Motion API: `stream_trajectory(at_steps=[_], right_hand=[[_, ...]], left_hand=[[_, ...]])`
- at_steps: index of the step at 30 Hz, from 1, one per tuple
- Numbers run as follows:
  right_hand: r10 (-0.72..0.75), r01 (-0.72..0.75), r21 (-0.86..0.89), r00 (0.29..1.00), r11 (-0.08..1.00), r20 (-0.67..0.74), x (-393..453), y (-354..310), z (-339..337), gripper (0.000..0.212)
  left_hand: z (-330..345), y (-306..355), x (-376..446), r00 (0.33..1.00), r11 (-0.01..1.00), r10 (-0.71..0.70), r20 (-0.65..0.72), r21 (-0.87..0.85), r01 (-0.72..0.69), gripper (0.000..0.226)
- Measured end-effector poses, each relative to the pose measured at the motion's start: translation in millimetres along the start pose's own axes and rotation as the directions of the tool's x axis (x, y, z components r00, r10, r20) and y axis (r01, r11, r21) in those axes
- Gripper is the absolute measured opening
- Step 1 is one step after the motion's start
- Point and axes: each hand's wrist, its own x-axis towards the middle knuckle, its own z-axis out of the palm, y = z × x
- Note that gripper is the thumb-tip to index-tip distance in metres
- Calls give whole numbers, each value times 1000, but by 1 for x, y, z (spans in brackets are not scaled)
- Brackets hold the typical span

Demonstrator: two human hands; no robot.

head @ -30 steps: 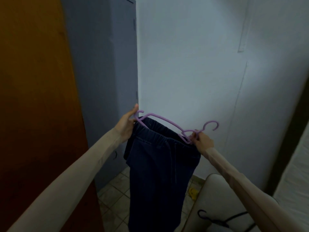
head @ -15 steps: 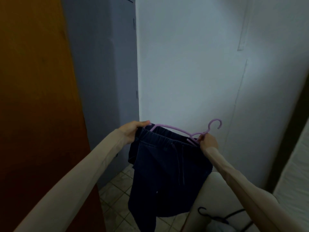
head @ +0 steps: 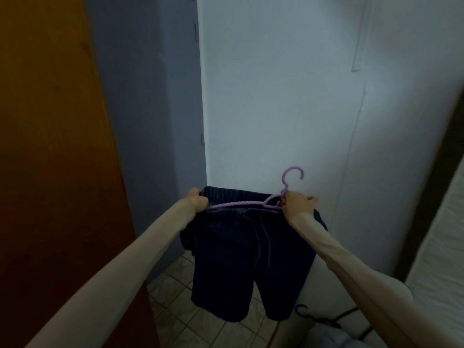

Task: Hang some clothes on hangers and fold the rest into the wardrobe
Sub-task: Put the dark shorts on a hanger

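While both arms reach forward, the scene reads as follows.
Wall [head: 288,96]: pale, plain, fills the background ahead.
Door [head: 50,146]: orange-brown wood panel, near left edge of view.
Wardrobe [head: 150,109]: grey-blue, tall, between door and wall.
Floor [head: 175,285]: light square tiles, visible below the shorts.
Shorts [head: 246,259]: dark navy, elastic waist with drawstring, hanging in mid-air ahead of the wall corner, legs down, waistband spread along the hanger.
Hanger [head: 253,202]: lilac plastic, roughly level, hook up at right.
Left hand [head: 198,202]: fingers curled around waistband and hanger's left end.
Right hand [head: 297,203]: grips hanger just below the hook.
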Motion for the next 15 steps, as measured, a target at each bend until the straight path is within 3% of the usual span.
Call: stream_trajectory(at_steps=[2, 6, 11, 15], right_hand=[[-43, 43, -77, 999, 996, 5, -6, -9, -2, 15], [-103, 104, -108, 995, 989, 14, -14, -20, -7, 15], [-161, 168, -207, 986, 964, 53, -21, -26, -5, 14], [-184, 202, -275, 979, 940, 90, -24, -31, -1, 27]], left_hand=[[0, 0, 3, 1000, 999, 0, -22, -35, -1, 3], [2, 0, 5, 1000, 994, 5, -1, -106, -5, 20], [-1, -7, 11, 998, 976, -25, -55, -217, 13, 22], [0, -4, 11, 990, 938, -40, -137, -346, -10, 37]])
